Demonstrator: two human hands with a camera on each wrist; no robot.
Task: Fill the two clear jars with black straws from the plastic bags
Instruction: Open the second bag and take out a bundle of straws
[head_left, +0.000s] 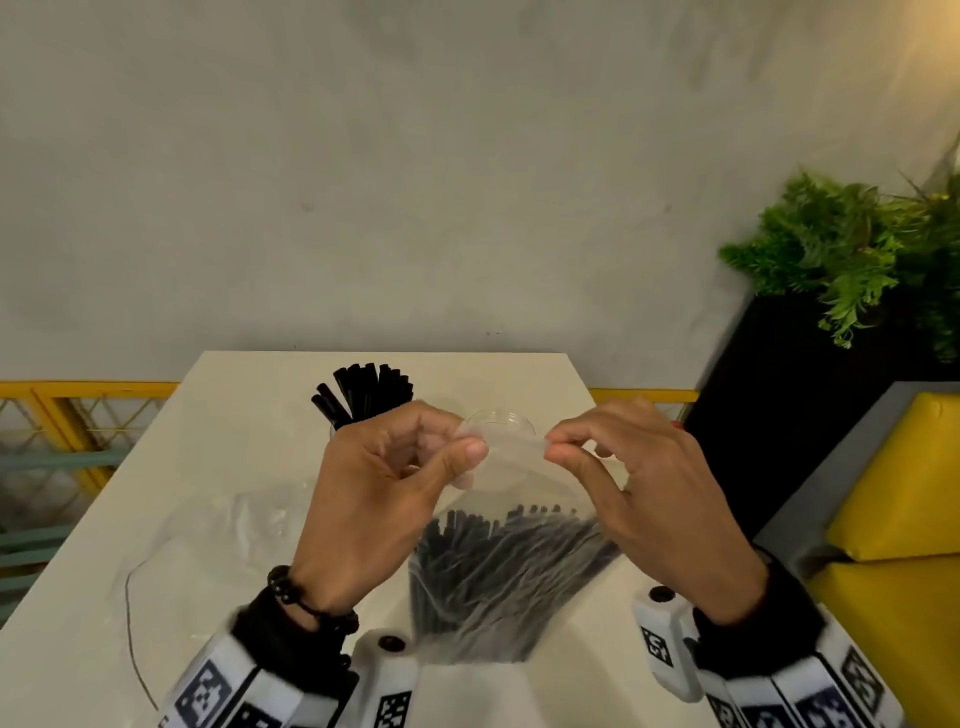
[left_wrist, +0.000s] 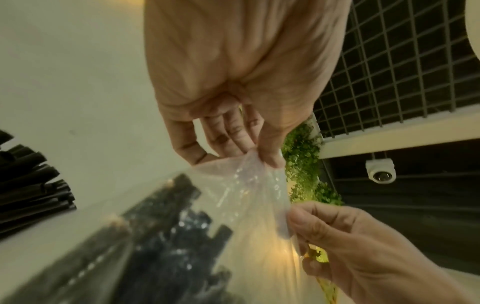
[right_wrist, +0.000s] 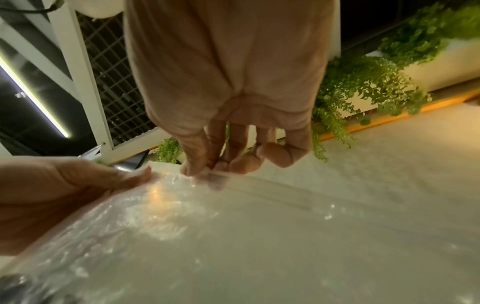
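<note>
A clear plastic bag (head_left: 514, 467) full of black straws (head_left: 498, 571) is held upright above the white table (head_left: 234, 467). My left hand (head_left: 457, 447) pinches the bag's top edge on the left, and my right hand (head_left: 558, 447) pinches it on the right. In the left wrist view the left hand (left_wrist: 262, 158) grips the bag (left_wrist: 249, 195) and the right hand (left_wrist: 298, 226) holds its other side. In the right wrist view the right hand (right_wrist: 205, 170) pinches the film (right_wrist: 233, 216). Behind the hands stands a jar of black straws (head_left: 366, 392), and the rim of a second clear jar (head_left: 501, 418) shows.
A crumpled empty plastic bag (head_left: 244, 519) lies on the table at the left. A black planter with green foliage (head_left: 852, 249) and a yellow seat (head_left: 898, 488) stand to the right. A grey wall rises behind the table; a yellow railing (head_left: 78, 389) runs at the left.
</note>
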